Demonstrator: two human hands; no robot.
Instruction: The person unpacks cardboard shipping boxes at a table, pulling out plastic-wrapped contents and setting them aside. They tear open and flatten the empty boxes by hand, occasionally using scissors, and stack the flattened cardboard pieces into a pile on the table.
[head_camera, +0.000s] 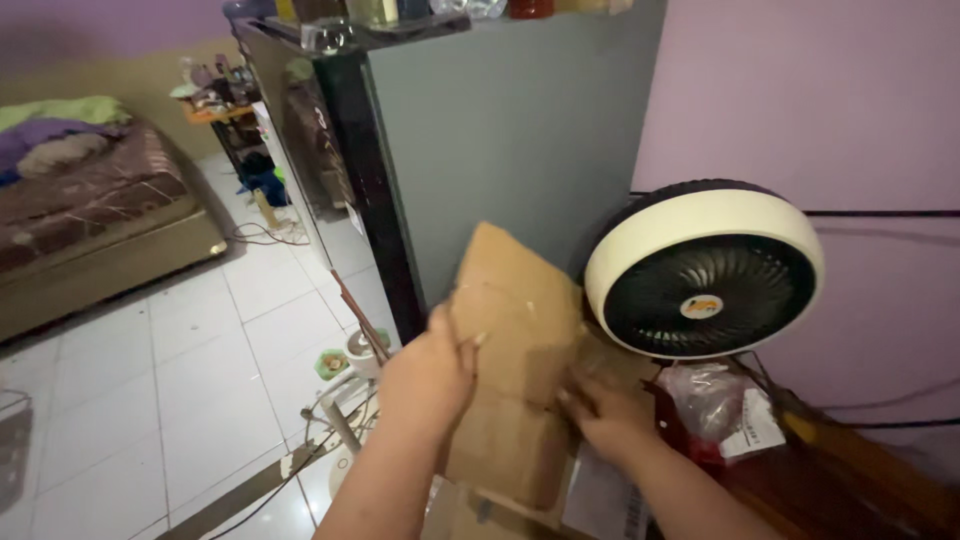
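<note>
We hold the flat brown cardboard piece (515, 340) upright betw. both hands: left hand (428, 380) grips its left edge, right hand (605, 412) pinches its lower right, beside the round cream-rimmed black fan (705, 270).

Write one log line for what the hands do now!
left hand: grips cardboard piece | right hand: holds its lower edge | fan: beside

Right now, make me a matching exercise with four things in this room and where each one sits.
Things:
1. cardboard piece
2. round fan
3. bed
4. plastic bag

Places:
A. far left, on the tiled floor
B. just below the fan, at the right
C. held between the left hand and the right hand
D. against the pink wall, beside the grey cabinet

Pairs: 1-C, 2-D, 3-A, 4-B
</note>
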